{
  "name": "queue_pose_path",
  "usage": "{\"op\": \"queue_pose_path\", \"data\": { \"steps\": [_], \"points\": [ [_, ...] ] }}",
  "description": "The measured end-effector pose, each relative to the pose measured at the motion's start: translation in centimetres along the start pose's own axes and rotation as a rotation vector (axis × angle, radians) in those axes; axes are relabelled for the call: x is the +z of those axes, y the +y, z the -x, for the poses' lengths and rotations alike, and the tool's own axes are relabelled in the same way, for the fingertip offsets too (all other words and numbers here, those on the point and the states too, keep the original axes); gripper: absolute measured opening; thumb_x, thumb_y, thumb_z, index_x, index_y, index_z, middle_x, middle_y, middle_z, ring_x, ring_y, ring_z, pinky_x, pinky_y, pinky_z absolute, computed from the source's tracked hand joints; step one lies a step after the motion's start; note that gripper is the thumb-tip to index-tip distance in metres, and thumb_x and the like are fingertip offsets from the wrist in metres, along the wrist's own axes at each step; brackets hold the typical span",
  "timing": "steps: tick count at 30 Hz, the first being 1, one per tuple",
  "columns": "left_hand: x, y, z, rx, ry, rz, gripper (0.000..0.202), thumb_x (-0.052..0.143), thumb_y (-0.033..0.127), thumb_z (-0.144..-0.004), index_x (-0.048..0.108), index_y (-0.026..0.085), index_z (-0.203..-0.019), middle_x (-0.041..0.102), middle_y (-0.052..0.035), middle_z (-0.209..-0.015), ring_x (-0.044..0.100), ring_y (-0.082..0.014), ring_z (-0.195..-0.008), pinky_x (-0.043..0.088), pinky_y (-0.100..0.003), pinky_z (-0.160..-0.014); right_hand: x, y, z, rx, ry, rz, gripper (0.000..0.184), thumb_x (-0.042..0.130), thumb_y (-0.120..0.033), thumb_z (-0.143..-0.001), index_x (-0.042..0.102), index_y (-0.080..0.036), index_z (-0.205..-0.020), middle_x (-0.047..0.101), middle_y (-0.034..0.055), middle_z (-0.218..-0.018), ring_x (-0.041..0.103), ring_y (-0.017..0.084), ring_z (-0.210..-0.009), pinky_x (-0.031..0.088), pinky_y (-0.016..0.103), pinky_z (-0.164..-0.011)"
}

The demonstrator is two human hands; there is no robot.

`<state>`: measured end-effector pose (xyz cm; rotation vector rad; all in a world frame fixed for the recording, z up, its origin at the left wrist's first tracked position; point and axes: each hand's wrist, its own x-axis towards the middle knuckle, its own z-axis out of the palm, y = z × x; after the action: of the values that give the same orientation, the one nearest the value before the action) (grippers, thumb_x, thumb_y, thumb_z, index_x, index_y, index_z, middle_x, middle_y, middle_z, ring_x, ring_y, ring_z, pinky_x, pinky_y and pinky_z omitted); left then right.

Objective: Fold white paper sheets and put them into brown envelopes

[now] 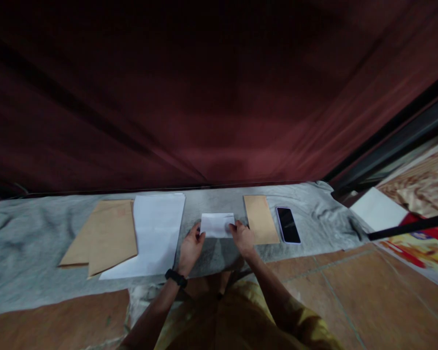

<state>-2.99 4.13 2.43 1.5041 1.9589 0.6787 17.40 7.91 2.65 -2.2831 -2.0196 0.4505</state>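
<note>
A folded sheet of white paper lies between my two hands on the grey cloth, its long side running left to right. At its left end my left hand pinches the edge between thumb and fingers; a black band circles that wrist. The right end is gripped by my right hand, with the thumb on top of the paper. Just right of that hand rests a brown envelope. To the left is a stack of larger white sheets, partly covered by brown envelopes.
A phone with a dark screen lies right of the single envelope. Grey cloth covers the low surface, and a dark red curtain hangs behind it. Tiled floor shows in front. A colourful printed box stands at right.
</note>
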Motion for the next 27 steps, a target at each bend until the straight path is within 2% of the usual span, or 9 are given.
{"op": "queue_pose_path", "data": {
  "steps": [6, 13, 23, 27],
  "points": [
    [-0.2, 1.0, -0.5, -0.053, -0.009, -0.098, 0.039, 0.051, 0.027, -0.097, 0.059, 0.017, -0.134, 0.076, -0.0069, -0.099, 0.072, -0.0204, -0.094, 0.052, -0.03, -0.085, 0.0, -0.4, -0.5, 0.014, 0.022, 0.04, 0.04, 0.045, -0.049, -0.104, 0.066, -0.018, -0.12, 0.078, 0.0143, -0.097, 0.076, 0.025, -0.091, 0.052, 0.028, -0.075],
    [-0.2, 1.6, -0.9, -0.096, -0.02, -0.15, 0.039, 0.05, 0.028, -0.097, 0.06, 0.019, -0.134, 0.076, -0.0082, -0.105, 0.071, -0.0227, -0.099, 0.052, -0.032, -0.086, 0.3, -0.4, -1.0, -0.008, 0.039, 0.098, 0.041, 0.043, -0.049, -0.104, 0.065, -0.019, -0.119, 0.078, 0.0135, -0.096, 0.076, 0.025, -0.09, 0.052, 0.029, -0.075],
    [-0.1, 1.8, -1.6, -0.138, -0.031, -0.167, 0.037, 0.05, 0.03, -0.096, 0.059, 0.022, -0.132, 0.077, -0.0064, -0.104, 0.071, -0.0205, -0.093, 0.051, -0.028, -0.078, 0.3, -0.8, -1.4, -0.029, 0.065, 0.127, 0.043, 0.042, -0.048, -0.105, 0.061, -0.014, -0.124, 0.077, 0.0169, -0.093, 0.076, 0.024, -0.087, 0.052, 0.029, -0.074],
    [-0.3, 1.7, -2.1, -0.148, -0.039, -0.169, 0.035, 0.053, 0.029, -0.095, 0.061, 0.022, -0.128, 0.076, -0.0062, -0.102, 0.071, -0.02, -0.093, 0.05, -0.028, -0.078, 0.2, -0.7, -1.3, -0.038, 0.093, 0.1, 0.044, 0.04, -0.044, -0.106, 0.055, -0.011, -0.131, 0.075, 0.0181, -0.095, 0.074, 0.025, -0.088, 0.052, 0.031, -0.075]
  ]
}}
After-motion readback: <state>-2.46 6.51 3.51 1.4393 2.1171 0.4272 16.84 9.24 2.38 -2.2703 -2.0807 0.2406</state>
